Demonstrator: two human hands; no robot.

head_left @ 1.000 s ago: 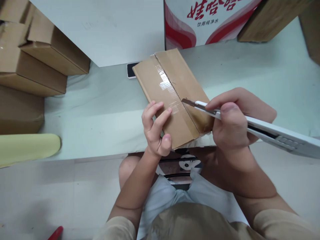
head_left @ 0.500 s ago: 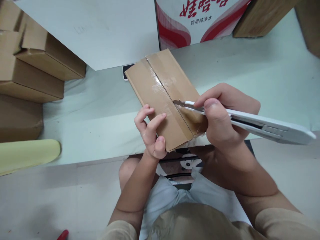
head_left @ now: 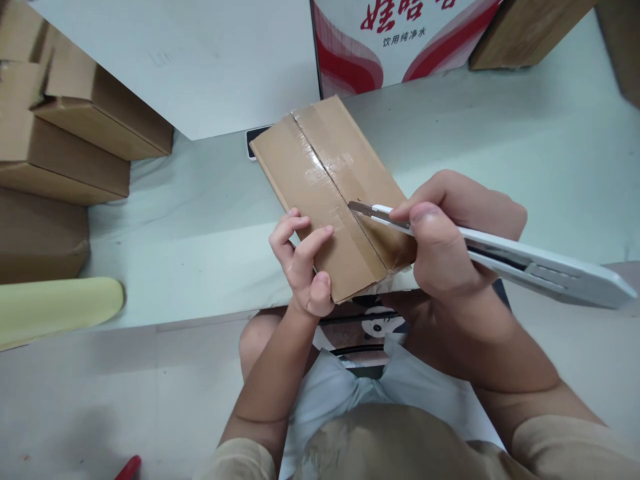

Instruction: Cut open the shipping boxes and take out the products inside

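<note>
Barely a change over this last second: the cutter (head_left: 555, 273)'s blade (head_left: 361, 208) stays with its tip at the middle seam of the cardboard box (head_left: 320, 190), no visible progress along it. The right hand (head_left: 445, 250) keeps its grip clamped round the cutter; the left hand (head_left: 303, 267) has its grip closed on the box's left edge, fingertips near the blade. The box sits slantwise over the counter (head_left: 200, 227), partly hiding a phone (head_left: 252, 144), with a white panel (head_left: 175, 60) just behind.

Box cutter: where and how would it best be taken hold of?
Probably with the grip on its long white handle, behind the bare blade, coming from the person's right: the handle extends that way, while the blade points left, onto the cardboard box. The right hand holds it so.
</note>
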